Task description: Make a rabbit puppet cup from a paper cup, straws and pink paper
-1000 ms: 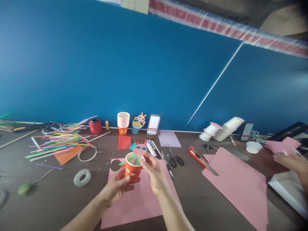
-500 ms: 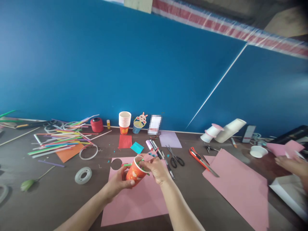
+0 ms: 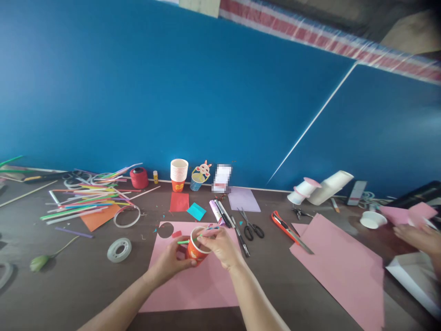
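Observation:
My left hand (image 3: 174,259) is wrapped round a red paper cup (image 3: 195,248), held a little above a pink paper sheet (image 3: 193,287) on the table. A green straw piece (image 3: 186,241) pokes out of the cup's rim to the left. My right hand (image 3: 222,248) is closed over the cup's mouth, fingers pinched on straw pieces and a small pink paper cutout there; most of the cutout is hidden by the fingers.
Scissors (image 3: 250,225), pens (image 3: 222,212) and an orange box cutter (image 3: 287,226) lie to the right. Tape rolls (image 3: 119,249), coloured straws (image 3: 86,200) and a cup stack (image 3: 178,174) are left and behind. Another person's hand (image 3: 418,236) works with pink paper at far right.
The cup has dropped lower and tilted toward me. The pink cutout that stood above the rim is now pressed down under my right fingers. The view drifted slightly left.

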`<state>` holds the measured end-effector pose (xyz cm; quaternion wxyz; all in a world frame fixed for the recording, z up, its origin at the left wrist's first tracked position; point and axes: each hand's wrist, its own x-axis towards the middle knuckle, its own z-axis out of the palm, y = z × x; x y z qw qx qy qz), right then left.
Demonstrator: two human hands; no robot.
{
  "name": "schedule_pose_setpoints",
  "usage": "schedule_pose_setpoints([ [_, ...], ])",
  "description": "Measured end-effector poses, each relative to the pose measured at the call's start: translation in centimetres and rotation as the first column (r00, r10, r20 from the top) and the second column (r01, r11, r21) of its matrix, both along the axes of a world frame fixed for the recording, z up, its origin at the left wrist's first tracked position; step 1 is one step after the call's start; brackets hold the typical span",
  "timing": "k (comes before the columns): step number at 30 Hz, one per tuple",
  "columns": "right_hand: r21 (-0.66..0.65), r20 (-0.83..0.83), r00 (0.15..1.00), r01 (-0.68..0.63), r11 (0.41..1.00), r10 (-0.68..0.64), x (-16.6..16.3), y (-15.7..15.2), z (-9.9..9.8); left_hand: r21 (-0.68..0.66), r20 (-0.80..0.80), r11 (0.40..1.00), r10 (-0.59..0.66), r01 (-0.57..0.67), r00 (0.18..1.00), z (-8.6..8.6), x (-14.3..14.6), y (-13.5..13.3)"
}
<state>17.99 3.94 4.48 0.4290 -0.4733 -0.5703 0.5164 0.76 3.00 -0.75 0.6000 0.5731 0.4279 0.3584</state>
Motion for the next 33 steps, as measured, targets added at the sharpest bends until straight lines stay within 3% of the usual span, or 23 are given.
schedule_pose_setpoints([
  [3,0.013,-0.009,1.0,0.023,1.0,-0.023,-0.1,-0.1,-0.3,0.099,-0.075,0.993,0.067,-0.06,0.995,0.5,-0.7,0.5],
  [11,0.04,0.081,0.996,0.031,0.999,-0.034,-0.2,-0.2,-0.5,0.11,-0.02,0.994,-0.016,0.018,1.0,1.3,-0.9,1.6],
  [18,0.137,0.189,0.981,-0.061,0.989,0.034,-0.3,-0.1,0.9,-0.081,0.083,0.997,0.005,0.002,0.997,2.3,-0.4,1.5],
  [26,0.151,0.208,0.978,-0.009,0.989,-0.023,-0.8,0.2,0.7,-0.267,0.269,0.963,0.108,-0.033,0.957,1.1,-0.2,1.5],
  [30,0.136,0.186,0.982,-0.005,0.991,-0.02,-0.9,0.2,0.6,-0.225,0.256,0.973,0.114,-0.055,0.96,1.5,-0.1,1.4],
  [33,0.131,0.177,0.984,-0.008,0.991,-0.016,-1.1,0.2,0.5,-0.106,0.151,0.986,0.142,-0.127,0.978,1.8,0.1,1.4],
])
